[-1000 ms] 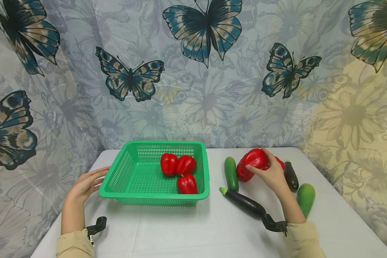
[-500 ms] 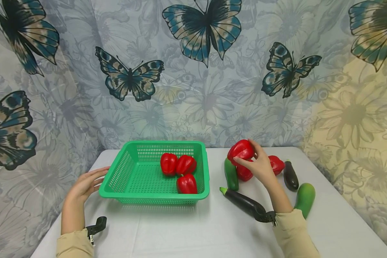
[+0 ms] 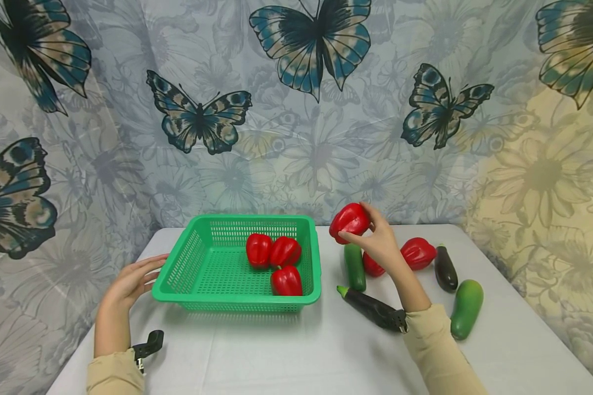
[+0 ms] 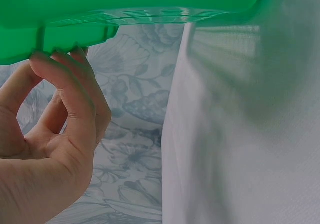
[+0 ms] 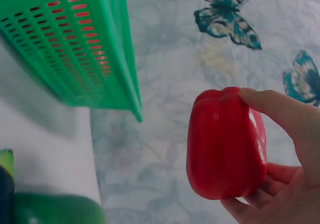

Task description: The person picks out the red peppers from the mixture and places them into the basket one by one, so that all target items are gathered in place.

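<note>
My right hand [image 3: 381, 241] holds a red bell pepper [image 3: 350, 222] up over the table, to the right of the green basket [image 3: 237, 299]. In the right wrist view the thumb lies at the pepper's top end and the fingers reach under its other end. My left hand [image 3: 132, 281] is at the basket's left side, its fingertips touching the rim from outside. The left wrist view shows these fingers [image 4: 82, 96] bent gently up to the rim. Inside the basket, on its right side, lie three red bell peppers [image 3: 285, 253].
Right of the basket lie a zucchini [image 3: 354, 269], a long eggplant [image 3: 373, 308], a partly hidden red pepper [image 3: 373, 266] and another red pepper [image 3: 418, 253]. Farther right are a small eggplant [image 3: 445, 269] and a thick green vegetable [image 3: 466, 309]. A butterfly-print cloth [image 3: 321, 153] hangs behind the white table [image 3: 257, 356].
My right hand has lifted the bell pepper off the group on the right and carried it leftward and up, toward the basket. The left hand and the basket have stayed in place.
</note>
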Tool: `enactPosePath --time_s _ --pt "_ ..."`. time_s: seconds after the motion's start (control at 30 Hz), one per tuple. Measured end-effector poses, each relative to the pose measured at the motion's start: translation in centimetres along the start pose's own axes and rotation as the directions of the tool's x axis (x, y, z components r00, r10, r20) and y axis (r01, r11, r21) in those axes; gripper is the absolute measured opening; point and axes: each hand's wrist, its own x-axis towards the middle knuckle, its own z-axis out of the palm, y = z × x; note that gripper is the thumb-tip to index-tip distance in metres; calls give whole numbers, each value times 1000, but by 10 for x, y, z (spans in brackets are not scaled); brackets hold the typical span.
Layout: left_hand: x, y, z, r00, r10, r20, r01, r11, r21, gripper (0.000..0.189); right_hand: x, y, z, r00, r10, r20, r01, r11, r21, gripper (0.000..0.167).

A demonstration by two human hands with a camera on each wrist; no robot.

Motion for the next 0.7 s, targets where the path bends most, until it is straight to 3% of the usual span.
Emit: enactPosePath --time_s 0.23,0.43,0.57,0.7 --pt "1 2 2 1000 -1 4 1 1000 4 22 6 -14 12 998 -62 16 61 997 54 86" --pt "0 2 3 1000 2 8 -2 1000 9 21 11 -22 24 997 -72 40 69 994 82 87" --pt "1 3 3 1000 3 4 -3 1000 4 29 13 -28 32 994 -104 45 100 991 88 87" --pt "12 -9 -5 1000 -6 15 6 1000 6 37 14 -34 39 992 -119 52 114 989 94 86"
